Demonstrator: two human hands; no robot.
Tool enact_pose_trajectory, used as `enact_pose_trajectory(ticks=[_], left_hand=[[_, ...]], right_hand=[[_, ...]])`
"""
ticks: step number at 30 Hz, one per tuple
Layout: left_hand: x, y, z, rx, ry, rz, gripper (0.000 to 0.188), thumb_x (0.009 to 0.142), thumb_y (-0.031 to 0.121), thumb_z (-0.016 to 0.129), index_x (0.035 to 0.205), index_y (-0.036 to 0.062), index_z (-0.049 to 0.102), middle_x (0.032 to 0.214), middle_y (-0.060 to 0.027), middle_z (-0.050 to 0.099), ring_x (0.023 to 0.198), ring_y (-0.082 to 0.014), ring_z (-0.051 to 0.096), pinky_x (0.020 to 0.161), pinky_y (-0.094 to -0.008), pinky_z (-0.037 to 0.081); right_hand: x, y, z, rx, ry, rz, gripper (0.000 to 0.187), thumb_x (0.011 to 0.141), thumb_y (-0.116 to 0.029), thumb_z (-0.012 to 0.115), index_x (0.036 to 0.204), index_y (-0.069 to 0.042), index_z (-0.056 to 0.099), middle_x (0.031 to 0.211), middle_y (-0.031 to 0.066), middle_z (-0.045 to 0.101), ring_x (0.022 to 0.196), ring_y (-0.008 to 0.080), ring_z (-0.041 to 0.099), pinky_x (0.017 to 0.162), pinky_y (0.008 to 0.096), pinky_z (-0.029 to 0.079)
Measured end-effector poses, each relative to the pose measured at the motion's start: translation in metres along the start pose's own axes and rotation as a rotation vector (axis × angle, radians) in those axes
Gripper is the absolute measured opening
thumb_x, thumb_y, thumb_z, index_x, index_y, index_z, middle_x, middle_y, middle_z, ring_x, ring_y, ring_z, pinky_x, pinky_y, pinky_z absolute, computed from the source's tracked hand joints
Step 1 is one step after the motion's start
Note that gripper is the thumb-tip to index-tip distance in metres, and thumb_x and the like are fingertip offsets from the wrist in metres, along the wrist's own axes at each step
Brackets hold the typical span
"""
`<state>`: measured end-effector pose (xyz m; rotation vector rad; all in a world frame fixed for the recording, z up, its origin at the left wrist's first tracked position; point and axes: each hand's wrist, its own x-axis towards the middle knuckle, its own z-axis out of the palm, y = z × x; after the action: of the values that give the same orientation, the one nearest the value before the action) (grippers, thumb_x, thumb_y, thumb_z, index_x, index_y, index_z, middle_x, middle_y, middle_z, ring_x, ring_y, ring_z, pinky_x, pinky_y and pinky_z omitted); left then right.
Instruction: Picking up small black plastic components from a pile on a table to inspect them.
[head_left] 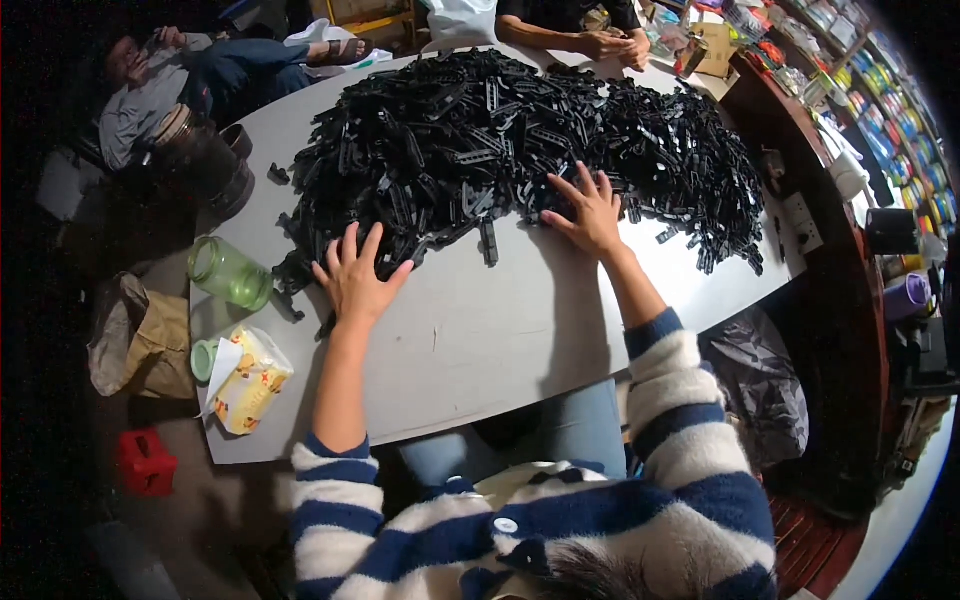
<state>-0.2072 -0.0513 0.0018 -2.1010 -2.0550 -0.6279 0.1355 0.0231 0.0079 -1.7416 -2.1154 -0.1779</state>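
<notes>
A wide heap of small black plastic parts, many of them long and slotted, covers the far half of a pale table. At the heap's near left edge rests my left hand, fingers spread over the parts. My right hand lies with its fingers apart on the near middle edge of the heap. Neither hand grips a part that I can see. One loose black part juts out from the heap between my hands.
On the table's left stand a green jar, its lid and a yellow-white tissue pack. Another person's hands are beyond the heap. Someone sits far left. A power strip lies at the right edge.
</notes>
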Motion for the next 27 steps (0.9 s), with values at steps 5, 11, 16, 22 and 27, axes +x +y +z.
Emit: enact_pose_trajectory(ticks=[5, 11, 16, 22, 27], left_hand=[[-0.009, 0.017, -0.005, 0.003, -0.079, 0.022, 0.070, 0.068, 0.051, 0.067, 0.129, 0.0241, 0.045, 0.134, -0.0086, 0.039, 0.122, -0.0336, 0.033, 0.096, -0.0655, 0.021], [-0.022, 0.044, -0.007, -0.027, -0.100, 0.080, 0.071, 0.069, 0.049, 0.068, 0.129, 0.0200, 0.044, 0.131, -0.0111, 0.042, 0.121, -0.0310, 0.035, 0.098, -0.0560, 0.025], [-0.038, 0.068, -0.012, -0.068, -0.066, 0.152, 0.070, 0.068, 0.046, 0.068, 0.129, 0.0214, 0.045, 0.124, -0.0105, 0.046, 0.117, -0.0293, 0.038, 0.096, -0.0493, 0.028], [-0.068, 0.082, -0.024, -0.071, -0.053, 0.139, 0.071, 0.068, 0.045, 0.068, 0.130, 0.0228, 0.044, 0.121, -0.0095, 0.048, 0.117, -0.0279, 0.039, 0.096, -0.0485, 0.028], [-0.088, 0.077, -0.024, -0.085, -0.002, 0.134, 0.068, 0.067, 0.045, 0.068, 0.128, 0.0216, 0.046, 0.118, -0.0103, 0.049, 0.116, -0.0293, 0.039, 0.093, -0.0505, 0.029]], right_hand=[[-0.003, -0.003, 0.009, 0.082, -0.026, -0.006, 0.058, 0.072, -0.049, 0.063, 0.126, -0.036, 0.048, 0.140, 0.0086, 0.035, 0.122, 0.0375, 0.033, 0.094, 0.0523, 0.031], [-0.032, -0.025, 0.002, 0.061, 0.042, -0.051, 0.052, 0.073, -0.048, 0.061, 0.122, -0.033, 0.053, 0.134, 0.0110, 0.041, 0.118, 0.0367, 0.037, 0.091, 0.0490, 0.033], [-0.061, -0.045, -0.007, 0.074, 0.053, -0.065, 0.051, 0.072, -0.044, 0.062, 0.121, -0.032, 0.053, 0.132, 0.0105, 0.041, 0.118, 0.0356, 0.037, 0.090, 0.0495, 0.032], [-0.095, -0.074, -0.020, 0.104, 0.054, -0.034, 0.052, 0.071, -0.039, 0.064, 0.121, -0.032, 0.053, 0.133, 0.0119, 0.040, 0.118, 0.0360, 0.035, 0.090, 0.0524, 0.030], [-0.113, -0.101, -0.019, 0.150, 0.067, -0.043, 0.053, 0.073, -0.037, 0.065, 0.123, -0.027, 0.051, 0.134, 0.0132, 0.039, 0.122, 0.0358, 0.032, 0.092, 0.0522, 0.029]])
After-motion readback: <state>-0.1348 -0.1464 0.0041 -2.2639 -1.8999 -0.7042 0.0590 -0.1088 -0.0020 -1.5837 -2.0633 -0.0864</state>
